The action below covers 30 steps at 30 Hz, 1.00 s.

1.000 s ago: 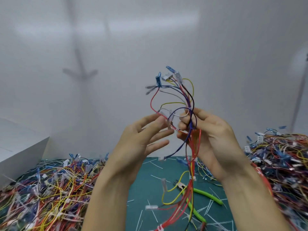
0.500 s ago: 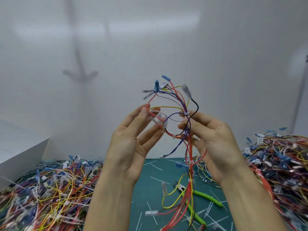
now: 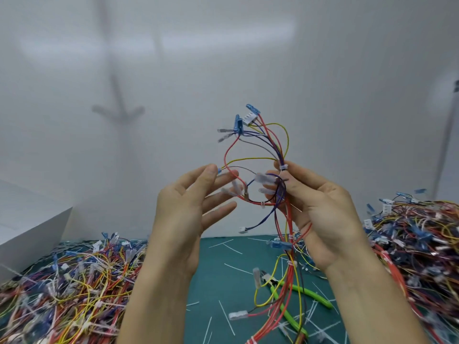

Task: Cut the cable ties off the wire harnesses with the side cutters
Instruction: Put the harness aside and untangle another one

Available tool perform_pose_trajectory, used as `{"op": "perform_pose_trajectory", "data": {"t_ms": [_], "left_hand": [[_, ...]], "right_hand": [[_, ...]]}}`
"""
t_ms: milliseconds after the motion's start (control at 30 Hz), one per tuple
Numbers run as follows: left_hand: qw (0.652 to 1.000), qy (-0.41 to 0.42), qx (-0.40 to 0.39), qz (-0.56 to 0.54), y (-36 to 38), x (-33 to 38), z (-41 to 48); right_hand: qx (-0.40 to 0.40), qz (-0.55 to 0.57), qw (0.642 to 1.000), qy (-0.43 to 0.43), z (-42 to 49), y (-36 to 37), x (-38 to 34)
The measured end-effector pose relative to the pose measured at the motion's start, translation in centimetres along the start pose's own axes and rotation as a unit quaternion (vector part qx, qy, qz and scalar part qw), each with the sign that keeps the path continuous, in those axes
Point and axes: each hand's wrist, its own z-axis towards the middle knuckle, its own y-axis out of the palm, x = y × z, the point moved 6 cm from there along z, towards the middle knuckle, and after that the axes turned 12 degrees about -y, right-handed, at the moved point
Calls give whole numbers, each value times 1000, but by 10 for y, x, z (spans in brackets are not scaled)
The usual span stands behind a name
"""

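I hold a wire harness (image 3: 263, 150) of red, yellow, blue and purple wires up in front of me. My right hand (image 3: 320, 214) grips its bundle just below a white cable tie (image 3: 283, 167), thumb and fingers curled round the wires. My left hand (image 3: 188, 207) is beside it with fingers spread and nearly straight, fingertips touching loose wire ends and clear terminals (image 3: 234, 188). More white ties (image 3: 290, 237) ring the red strands hanging down. The green-handled side cutters (image 3: 293, 296) lie on the mat below, partly behind the hanging wires.
A teal cutting mat (image 3: 223, 276) carries several cut white tie strips. Tangled piles of harnesses lie at the left (image 3: 69, 289) and right (image 3: 417, 242). A white box (image 3: 29, 224) stands at the far left; a white wall rises behind.
The harness has turned and risen a little in my right hand. My left hand has let go of the pinched wires, its fingers now spread apart.
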Motion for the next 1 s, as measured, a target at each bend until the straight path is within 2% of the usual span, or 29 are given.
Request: {"op": "perform_pose_trajectory", "data": {"t_ms": [100,200,433,700,767,867,933,1000], "left_hand": [[997,-38,-37,48,3,-6,2],[992,-32,-76,91,8,-8,0],[994,7,-45,99,5,-9,1],[992,-10,-32,126,2,-10,2],[982,-34,-17,186,1,-16,5],[938,-78,-7,336,2,-28,8],[917,-66,-27,393,6,-31,8],[915,-29,-57,397,14,-28,5]], "right_hand": [[14,21,1000,6,0,-2,-1],[15,44,999,19,0,-3,0],[30,51,997,44,0,-7,3],[36,54,997,45,1,-9,2],[40,54,997,39,1,-9,1],[43,54,997,28,1,-9,-1],[46,56,997,22,1,-10,-2],[46,54,997,19,1,-9,-2]]}}
